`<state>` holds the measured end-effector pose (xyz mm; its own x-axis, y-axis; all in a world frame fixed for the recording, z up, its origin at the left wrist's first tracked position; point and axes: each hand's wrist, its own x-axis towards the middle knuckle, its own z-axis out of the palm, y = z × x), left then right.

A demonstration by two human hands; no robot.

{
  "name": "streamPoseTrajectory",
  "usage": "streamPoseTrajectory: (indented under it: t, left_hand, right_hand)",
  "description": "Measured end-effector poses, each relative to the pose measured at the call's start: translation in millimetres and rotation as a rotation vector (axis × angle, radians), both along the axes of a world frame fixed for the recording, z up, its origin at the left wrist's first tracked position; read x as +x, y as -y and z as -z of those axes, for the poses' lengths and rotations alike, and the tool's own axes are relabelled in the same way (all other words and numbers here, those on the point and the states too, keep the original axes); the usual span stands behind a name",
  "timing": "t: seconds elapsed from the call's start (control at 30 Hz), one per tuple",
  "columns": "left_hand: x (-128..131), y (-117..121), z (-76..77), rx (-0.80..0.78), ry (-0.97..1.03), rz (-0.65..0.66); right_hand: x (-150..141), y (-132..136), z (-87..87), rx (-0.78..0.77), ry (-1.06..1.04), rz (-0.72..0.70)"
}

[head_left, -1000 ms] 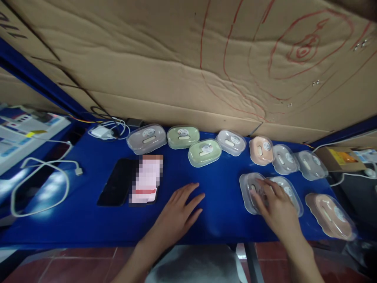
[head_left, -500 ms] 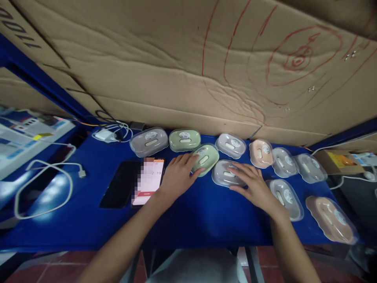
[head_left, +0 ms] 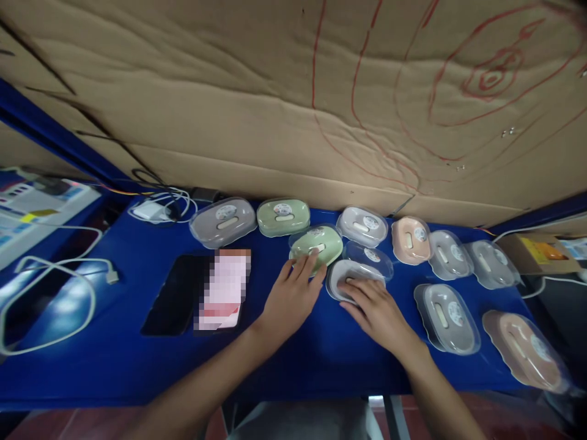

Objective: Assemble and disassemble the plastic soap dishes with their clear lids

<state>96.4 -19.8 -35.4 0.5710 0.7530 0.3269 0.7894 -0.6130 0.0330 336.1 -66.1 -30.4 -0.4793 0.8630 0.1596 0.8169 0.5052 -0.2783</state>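
Note:
My left hand (head_left: 293, 296) lies with fingers stretched over the front of a light green plastic box (head_left: 331, 244), fingertips touching it near its pale oblong centre piece. My right hand (head_left: 378, 311) has its fingers bent over a grey plastic box (head_left: 337, 284), thumb at the near side, fingertips at its centre piece. Behind those fingers, a clear lid (head_left: 378, 260) with a round sticker sits shifted back and to the right, off the grey box. My fingers partly cover both boxes.
Behind stand a grey box (head_left: 220, 229), a green box (head_left: 283, 215) and another grey one (head_left: 362, 227). More lidded boxes, including a peach one (head_left: 411, 241), are at the right. Phones (head_left: 172, 296) and a white cable (head_left: 94, 281) lie left. A cardboard wall (head_left: 206, 110) rises behind.
The grey box's clear lid has shifted back and right from its base. My left hand has moved from the green box's left side to its front. The view has shifted slightly.

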Motion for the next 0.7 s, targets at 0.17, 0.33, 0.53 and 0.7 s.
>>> streamPoseTrajectory:
  t: [0.17,0.33,0.53,0.7]
  left_hand:
    - [-3.8,-4.3,1.0,-0.045,0.001,-0.027]
    - [-11.2,-8.2,-3.5,-0.082,0.077,-0.008]
    - [-21.2,-18.1,-3.0,-0.028,0.364,0.014]
    - [-25.9,-17.6,-4.7,0.04,0.439,0.004]
  right_hand:
    - [5.0,-2.1,0.9,0.016,-0.035,0.011]
    - [5.4,-1.1,-5.3,0.015,-0.059,-0.009]
    - [9.1,-1.1,-10.0,0.158,-0.1,-0.027]
    - [13.2,-0.2,-19.7,0.275,-0.09,0.001]
